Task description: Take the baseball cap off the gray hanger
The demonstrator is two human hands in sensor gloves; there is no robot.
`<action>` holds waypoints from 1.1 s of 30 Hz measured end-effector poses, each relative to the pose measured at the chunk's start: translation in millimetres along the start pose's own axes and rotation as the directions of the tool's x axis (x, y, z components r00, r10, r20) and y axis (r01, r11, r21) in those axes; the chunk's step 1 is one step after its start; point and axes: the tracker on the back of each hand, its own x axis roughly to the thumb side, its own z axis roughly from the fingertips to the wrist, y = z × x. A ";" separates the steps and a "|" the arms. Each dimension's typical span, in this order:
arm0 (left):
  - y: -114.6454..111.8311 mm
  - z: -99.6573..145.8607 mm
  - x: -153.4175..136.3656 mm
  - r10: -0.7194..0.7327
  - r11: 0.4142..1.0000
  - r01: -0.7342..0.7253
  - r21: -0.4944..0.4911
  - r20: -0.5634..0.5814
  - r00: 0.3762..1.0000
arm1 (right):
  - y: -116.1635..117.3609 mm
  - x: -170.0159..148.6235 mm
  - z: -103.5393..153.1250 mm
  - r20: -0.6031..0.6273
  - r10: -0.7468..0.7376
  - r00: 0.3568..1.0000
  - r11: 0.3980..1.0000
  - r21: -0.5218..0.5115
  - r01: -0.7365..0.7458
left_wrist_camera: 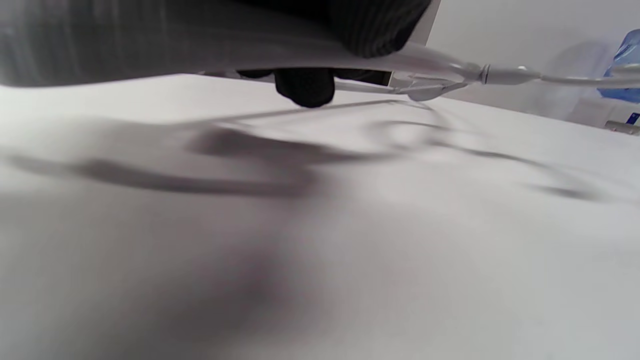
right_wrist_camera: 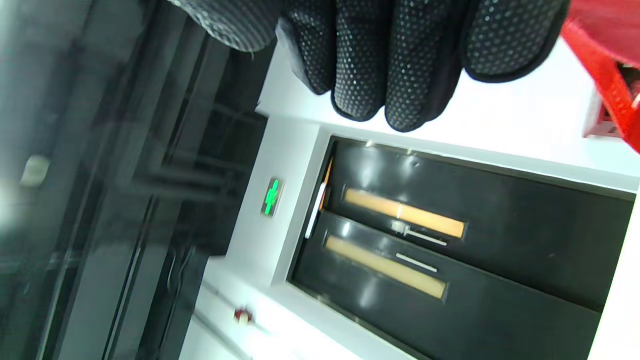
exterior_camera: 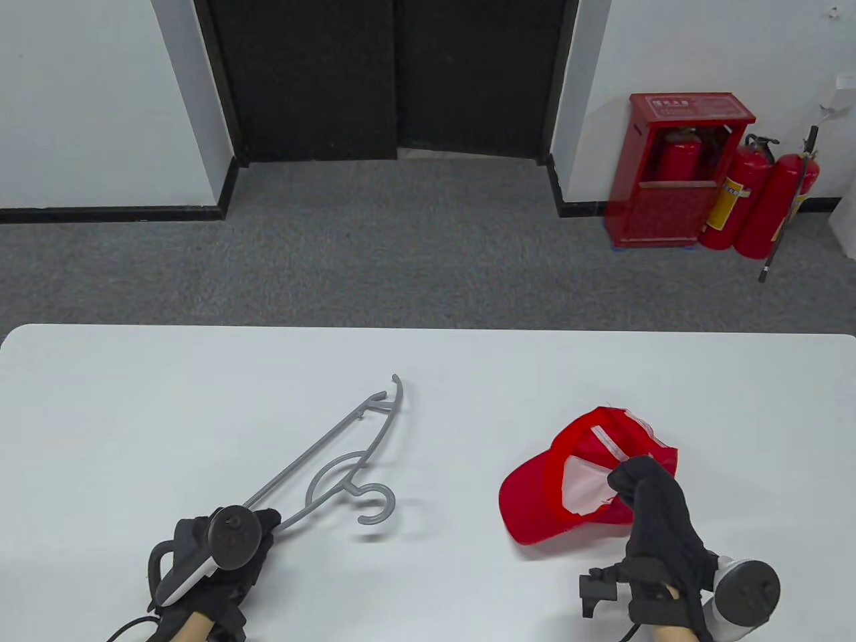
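The gray hanger [exterior_camera: 334, 461] is in the table view left of centre, with its hook toward the near side. My left hand [exterior_camera: 264, 525] grips its near end and holds it a little above the white table [exterior_camera: 134, 401], where it casts a shadow. In the left wrist view the hanger [left_wrist_camera: 450, 72] is blurred past one fingertip [left_wrist_camera: 305, 90]. The red baseball cap [exterior_camera: 535, 495] is apart from the hanger on the right, its inside facing up. My right hand [exterior_camera: 622, 478] grips the cap's inner rim. In the right wrist view my fingers [right_wrist_camera: 395, 65] hang beside a strip of the red cap [right_wrist_camera: 605, 65].
Beyond the table's far edge [exterior_camera: 428, 328] is gray carpet, a dark double door [exterior_camera: 394, 73], and a red cabinet with fire extinguishers [exterior_camera: 722, 187] at the back right. About a hand's width of bare table separates hanger and cap.
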 end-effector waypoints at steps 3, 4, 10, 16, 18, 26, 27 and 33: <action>-5.7 -3.3 -1.4 -0.009 0.999 0.009 -0.041 -0.014 1.000 | 11.3 6.7 2.6 0.080 0.074 0.994 0.993 0.091 -0.081; -6.9 -4.0 -1.5 -0.025 0.999 0.024 -0.048 -0.016 1.000 | 16.6 9.8 4.1 0.117 0.102 0.988 0.985 0.130 -0.117; -8.5 -5.9 -3.5 -0.028 0.997 0.026 -0.075 -0.024 0.999 | 41.5 22.6 12.8 0.324 0.265 0.908 0.895 0.267 -0.357; 9.0 0.5 2.2 0.012 1.000 -0.012 -0.001 0.003 1.000 | 51.9 25.6 17.2 0.392 0.318 0.863 0.841 0.304 -0.447; 20.8 6.8 7.0 0.049 0.997 -0.051 0.055 0.034 0.998 | 55.8 26.1 18.6 0.406 0.344 0.846 0.812 0.324 -0.486; 60.1 39.3 30.8 0.220 0.947 -0.272 0.173 0.268 0.938 | 69.8 24.9 22.0 0.434 0.411 0.802 0.673 0.449 -0.588; 63.8 42.9 35.1 0.196 0.940 -0.264 0.215 0.295 0.935 | 71.4 24.6 22.5 0.433 0.414 0.800 0.659 0.463 -0.592; 71.6 58.8 57.6 0.083 0.919 -0.225 0.323 0.399 0.913 | 78.3 22.8 25.2 0.461 0.430 0.776 0.586 0.511 -0.628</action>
